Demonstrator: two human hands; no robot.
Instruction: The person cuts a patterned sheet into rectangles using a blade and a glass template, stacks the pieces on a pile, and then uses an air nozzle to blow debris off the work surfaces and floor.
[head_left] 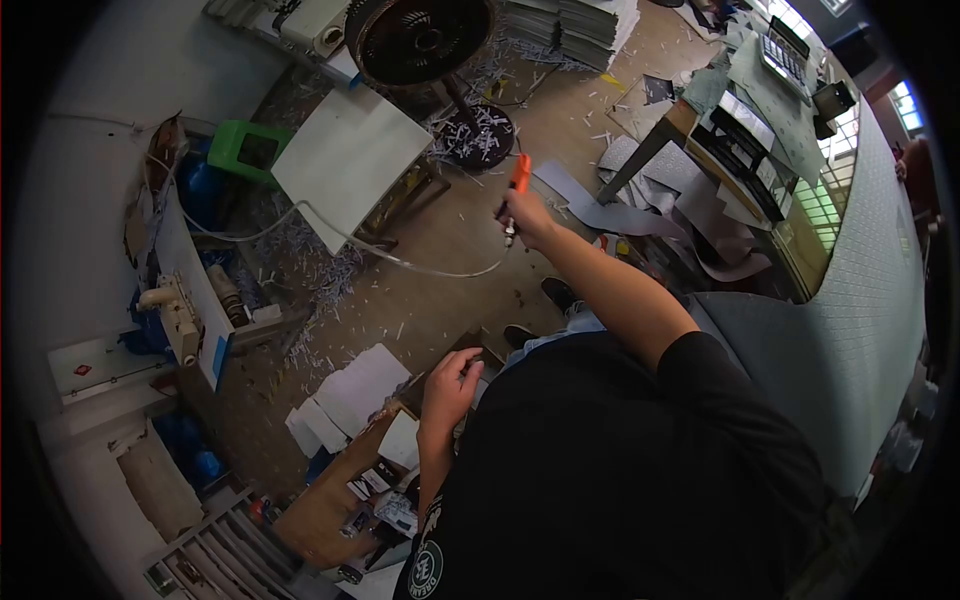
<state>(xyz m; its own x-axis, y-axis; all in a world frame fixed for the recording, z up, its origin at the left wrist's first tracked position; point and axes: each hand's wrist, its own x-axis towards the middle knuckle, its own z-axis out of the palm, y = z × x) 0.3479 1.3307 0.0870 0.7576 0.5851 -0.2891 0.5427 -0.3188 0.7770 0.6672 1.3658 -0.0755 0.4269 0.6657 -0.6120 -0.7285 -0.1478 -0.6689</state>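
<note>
My right hand (527,216) is stretched out over the floor, closed around an orange air blow gun (521,175). A clear hose (420,268) runs from a metal fitting below that hand and curves left past a white-topped table (350,150). My left hand (450,388) hangs low in front of my body, its fingers loosely bent and apart, with nothing visible in it. Below it stands a wooden desk (330,500) with papers and small items on it.
A dark fan (428,40) stands on a round base among scattered paper strips (325,275). A green stool (232,140) is beside the white-topped table. Long paper sheets (580,195) lie by a desk leg. A machine (178,318) sits at the left, and a quilted grey cover (850,320) hangs at right.
</note>
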